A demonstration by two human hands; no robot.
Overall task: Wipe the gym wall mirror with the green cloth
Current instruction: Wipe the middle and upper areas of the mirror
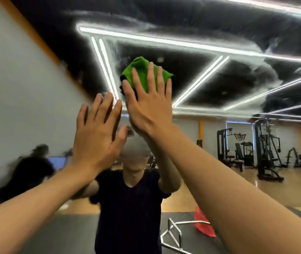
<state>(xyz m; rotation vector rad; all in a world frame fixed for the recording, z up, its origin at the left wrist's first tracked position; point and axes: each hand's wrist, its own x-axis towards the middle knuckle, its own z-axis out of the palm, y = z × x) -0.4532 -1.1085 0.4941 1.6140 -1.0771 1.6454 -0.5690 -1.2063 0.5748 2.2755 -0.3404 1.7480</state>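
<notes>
You spread your right hand [150, 105] flat, fingers straight, over the green cloth [141, 70] at upper centre, pressing it evenly against the mirror [228, 83], while your open, empty left hand [96, 132] was raised beside it, seemingly for balance.

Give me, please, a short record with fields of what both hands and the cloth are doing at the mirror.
surface: large gym wall mirror, hazy smears across its upper part
cloth: crumpled green fabric cloth, held against the glass
right hand: fingers straight, pressing flat over the cloth
left hand: raised beside it, fingers spread, holding nothing; contact with the glass cannot be told
reflected: black weight machines on the right
</notes>
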